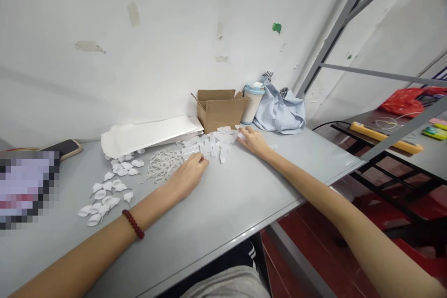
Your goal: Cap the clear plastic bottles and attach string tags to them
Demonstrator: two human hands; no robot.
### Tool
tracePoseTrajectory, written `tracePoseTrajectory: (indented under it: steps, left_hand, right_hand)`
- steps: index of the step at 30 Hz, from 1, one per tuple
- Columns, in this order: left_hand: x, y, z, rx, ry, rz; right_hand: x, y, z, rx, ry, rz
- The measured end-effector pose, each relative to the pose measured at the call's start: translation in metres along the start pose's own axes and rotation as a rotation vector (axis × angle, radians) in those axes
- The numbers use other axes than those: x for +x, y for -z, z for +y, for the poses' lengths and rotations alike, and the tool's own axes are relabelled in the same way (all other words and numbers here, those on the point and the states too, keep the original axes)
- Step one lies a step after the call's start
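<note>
A loose pile of small translucent plastic pieces (223,152) lies on the grey table in front of the cardboard box. At its right end, my right hand (254,141) has its fingers closed around one such piece. My left hand (190,172), with a red bead bracelet (133,224) at the wrist, rests at the near-left side of the pile. Its fingers are curled together, and what they hold, if anything, is hidden. Beside it lies a tangle of whitish cords or bands (162,166). Farther left, several small white cone-like pieces (104,202) with thin tails are spread out.
Against the wall stand an open cardboard box (223,114), a lidded cup (252,104) and a light blue cloth bag (279,109). White sheets or flat bags (150,135) lie left of the box. A phone (64,149) is farther left. A metal frame (335,32) rises at right.
</note>
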State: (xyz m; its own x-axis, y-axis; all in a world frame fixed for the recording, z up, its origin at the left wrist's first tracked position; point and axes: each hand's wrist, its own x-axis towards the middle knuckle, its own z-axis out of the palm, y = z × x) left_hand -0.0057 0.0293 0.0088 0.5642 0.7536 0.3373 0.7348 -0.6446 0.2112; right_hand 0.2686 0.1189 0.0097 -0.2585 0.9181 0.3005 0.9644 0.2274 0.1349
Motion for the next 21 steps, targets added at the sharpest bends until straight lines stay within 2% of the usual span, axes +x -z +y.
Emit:
tracePoseTrajectory:
  steps: [6, 10, 12, 16, 19, 21]
  left_hand:
    - [0.004, -0.006, 0.012, 0.046, -0.030, -0.042]
    - [-0.002, -0.012, 0.017, 0.052, -0.015, 0.000]
    - [-0.003, -0.015, 0.016, 0.038, -0.024, 0.049]
    - [-0.004, -0.018, 0.013, 0.022, -0.016, 0.098]
    - [-0.004, -0.018, 0.012, 0.021, 0.008, 0.104]
    - [-0.004, -0.018, 0.013, 0.024, 0.015, 0.107]
  right_hand:
    - [0.005, 0.000, 0.000, 0.240, -0.007, 0.216]
    - [0.015, 0.014, -0.027, 0.361, 0.075, 0.313]
    - [0.020, 0.020, -0.048, 0.375, 0.185, 0.290]
    - [0.031, 0.023, -0.087, 0.351, 0.402, 0.129]
    - [0.036, 0.024, -0.100, 0.354, 0.485, 0.100]
    - [0.036, 0.028, -0.098, 0.364, 0.509, 0.110]
